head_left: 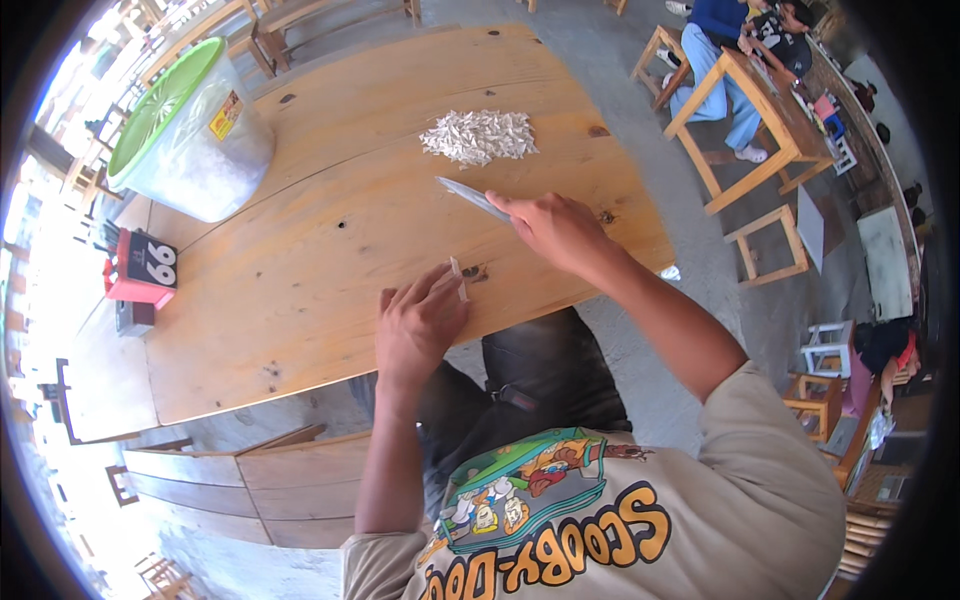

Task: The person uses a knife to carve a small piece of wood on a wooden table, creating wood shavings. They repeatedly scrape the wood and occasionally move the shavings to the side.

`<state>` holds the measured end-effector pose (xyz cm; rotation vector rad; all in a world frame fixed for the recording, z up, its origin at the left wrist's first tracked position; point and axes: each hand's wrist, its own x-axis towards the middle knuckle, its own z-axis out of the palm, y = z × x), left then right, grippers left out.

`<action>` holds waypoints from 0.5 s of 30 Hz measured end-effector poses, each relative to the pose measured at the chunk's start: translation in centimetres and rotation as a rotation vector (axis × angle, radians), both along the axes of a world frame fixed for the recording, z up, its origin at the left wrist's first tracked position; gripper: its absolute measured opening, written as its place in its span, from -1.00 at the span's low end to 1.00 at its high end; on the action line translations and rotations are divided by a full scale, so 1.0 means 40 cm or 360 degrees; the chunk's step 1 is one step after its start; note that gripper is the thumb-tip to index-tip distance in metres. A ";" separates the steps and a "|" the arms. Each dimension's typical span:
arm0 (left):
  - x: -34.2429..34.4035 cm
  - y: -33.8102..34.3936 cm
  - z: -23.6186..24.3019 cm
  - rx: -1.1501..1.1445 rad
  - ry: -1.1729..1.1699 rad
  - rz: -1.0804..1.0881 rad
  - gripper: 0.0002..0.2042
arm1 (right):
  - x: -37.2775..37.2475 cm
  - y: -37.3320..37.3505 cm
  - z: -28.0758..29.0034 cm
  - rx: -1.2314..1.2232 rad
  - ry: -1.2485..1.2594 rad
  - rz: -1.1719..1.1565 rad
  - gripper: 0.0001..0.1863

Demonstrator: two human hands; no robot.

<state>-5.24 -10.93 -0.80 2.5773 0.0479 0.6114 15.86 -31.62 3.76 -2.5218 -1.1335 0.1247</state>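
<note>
My right hand (550, 225) grips a knife (465, 195), its blade pointing up and left over the wooden table. My left hand (418, 315) rests near the table's front edge, fingers curled on a thin pale strip (455, 280) lying beside a dark knot. Beyond the knife tip sits a loose pile of small white pieces (478, 137). The knife is raised apart from both the strip and the pile.
The wooden table (260, 330) carries a large translucent tub with green lid (190, 150) and a red-and-black holder (140, 270). At upper right, people (715, 85) sit around a small wooden table; stools (765, 245) stand on the grey floor.
</note>
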 end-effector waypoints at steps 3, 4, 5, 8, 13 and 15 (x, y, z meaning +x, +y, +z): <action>0.010 0.001 -0.002 -0.0019 0.0051 0.0027 -0.68 | 0.070 0.025 -0.009 0.0047 -0.0011 -0.0019 -0.46; 0.014 -0.001 -0.002 -0.0026 0.0075 0.0042 -0.70 | 0.088 0.031 -0.012 0.0064 -0.0009 -0.0015 -0.45; 0.021 -0.006 -0.001 -0.0035 0.0098 0.0058 -0.72 | 0.109 0.032 -0.012 0.0079 -0.0007 -0.0008 -0.45; -0.001 0.002 -0.014 -0.0050 0.0052 0.0128 -0.76 | 0.078 0.049 0.027 0.0012 0.0100 -0.0081 -0.46; 0.007 -0.007 0.005 -0.0128 0.0075 0.0106 -0.78 | -0.026 -0.034 0.057 0.0279 0.0707 -0.0400 -0.43; -0.002 0.001 0.003 -0.0102 0.0082 0.0099 -0.78 | -0.078 -0.057 0.032 0.0313 0.0783 -0.0385 -0.43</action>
